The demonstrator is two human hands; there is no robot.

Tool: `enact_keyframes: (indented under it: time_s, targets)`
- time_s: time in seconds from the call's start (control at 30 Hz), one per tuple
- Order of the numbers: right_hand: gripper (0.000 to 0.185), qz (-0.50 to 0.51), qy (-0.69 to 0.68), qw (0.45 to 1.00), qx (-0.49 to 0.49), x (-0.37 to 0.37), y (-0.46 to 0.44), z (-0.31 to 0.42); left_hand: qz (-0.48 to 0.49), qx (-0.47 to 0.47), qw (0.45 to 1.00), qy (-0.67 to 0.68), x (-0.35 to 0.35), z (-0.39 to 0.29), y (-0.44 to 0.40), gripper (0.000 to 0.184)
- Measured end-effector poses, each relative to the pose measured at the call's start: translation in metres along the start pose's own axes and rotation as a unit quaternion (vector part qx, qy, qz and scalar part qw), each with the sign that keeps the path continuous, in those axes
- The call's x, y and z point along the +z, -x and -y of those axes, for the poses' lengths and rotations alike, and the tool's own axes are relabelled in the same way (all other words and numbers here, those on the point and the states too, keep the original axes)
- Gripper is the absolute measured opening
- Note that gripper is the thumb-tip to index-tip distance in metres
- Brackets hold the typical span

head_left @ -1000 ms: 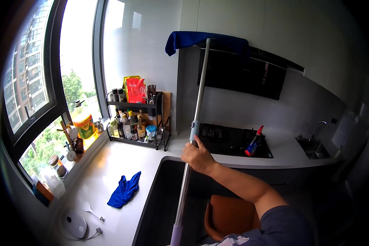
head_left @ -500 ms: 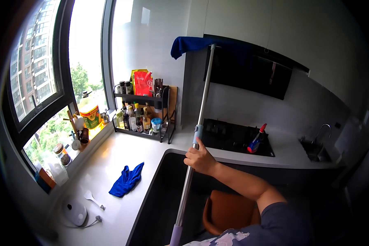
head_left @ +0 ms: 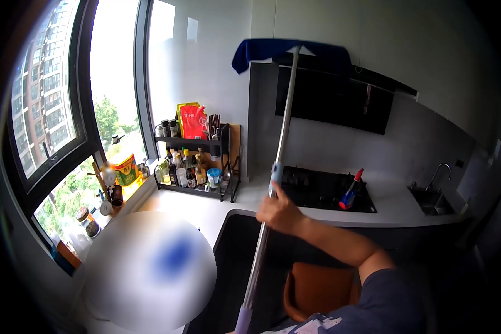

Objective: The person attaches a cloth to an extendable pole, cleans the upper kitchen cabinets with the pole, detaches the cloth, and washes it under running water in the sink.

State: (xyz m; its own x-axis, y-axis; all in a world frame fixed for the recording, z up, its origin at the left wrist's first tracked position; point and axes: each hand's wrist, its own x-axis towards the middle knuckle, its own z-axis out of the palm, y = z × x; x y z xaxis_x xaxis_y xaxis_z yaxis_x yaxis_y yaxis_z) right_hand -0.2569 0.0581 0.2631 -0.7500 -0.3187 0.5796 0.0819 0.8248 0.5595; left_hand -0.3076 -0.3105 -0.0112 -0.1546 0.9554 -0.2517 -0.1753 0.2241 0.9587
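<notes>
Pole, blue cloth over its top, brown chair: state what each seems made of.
Pole: probably metal, polished, from its silvery shine; its collar, dull pale blue-grey, looks like plastic. Blue cloth: soft, matt fabric, as it drapes and hangs in a loose corner. Brown chair: smooth, perhaps leather or imitation, going by its even surface.

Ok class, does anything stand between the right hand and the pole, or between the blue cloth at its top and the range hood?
Nothing visible: the right hand grips the pole directly, and in this view the blue cloth overlaps the range hood; whether they touch is unclear.
</notes>
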Motion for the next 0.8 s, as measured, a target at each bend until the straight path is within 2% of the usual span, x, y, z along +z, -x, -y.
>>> enact_keyframes:
  time_s: [0.07, 0.1, 0.13, 0.17, 0.23, 0.27, 0.37, 0.43, 0.47, 0.7, 0.77, 0.8]
  targets:
    - [0.018, -0.042, 0.024, 0.999, -0.003, 0.0, -0.02, -0.035, 0.009, 0.027, 0.999, 0.015, 0.0, -0.015, -0.016, 0.046]
    - [0.02, -0.065, 0.051, 0.997, -0.004, -0.002, -0.032, -0.05, 0.017, 0.012, 0.999, 0.048, 0.006, -0.045, -0.023, 0.053]
    - [0.019, -0.044, 0.05, 0.998, -0.015, -0.01, -0.04, -0.065, 0.004, 0.014, 0.998, 0.054, 0.009, -0.058, -0.035, 0.05]
    - [0.015, -0.036, 0.079, 0.996, 0.018, 0.002, -0.039, -0.076, -0.027, 0.018, 0.998, 0.046, 0.016, -0.075, -0.044, 0.048]
    - [0.013, -0.01, 0.028, 0.998, 0.049, 0.009, -0.034, -0.077, -0.126, -0.017, 0.991, -0.051, 0.037, -0.114, -0.042, 0.04]
    - [0.012, 0.03, 0.085, 0.995, 0.049, 0.018, -0.031, -0.072, -0.125, -0.019, 0.991, -0.047, 0.039, -0.111, -0.041, 0.04]
    - [0.013, 0.056, 0.027, 0.997, 0.039, 0.029, -0.014, -0.038, -0.18, -0.06, 0.975, -0.115, 0.042, -0.083, -0.031, 0.035]
    - [0.012, 0.05, 0.022, 0.998, 0.024, 0.05, 0.002, -0.019, -0.214, -0.013, 0.964, -0.159, 0.038, -0.05, -0.021, 0.033]
    - [0.012, 0.049, 0.005, 0.998, 0.032, 0.049, 0.006, -0.007, -0.205, -0.05, 0.965, -0.155, 0.035, -0.039, -0.014, 0.035]
    - [0.014, 0.055, -0.042, 0.997, 0.039, 0.046, 0.021, 0.031, -0.207, -0.051, 0.968, -0.136, 0.036, -0.012, 0.023, 0.035]
    - [0.014, 0.085, -0.058, 0.994, 0.048, 0.044, 0.028, 0.041, -0.191, 0.017, 0.964, -0.184, 0.033, -0.007, 0.032, 0.037]
    - [0.014, 0.071, -0.059, 0.995, 0.042, 0.041, 0.032, 0.049, -0.213, 0.146, 0.958, -0.128, 0.04, -0.005, 0.038, 0.021]
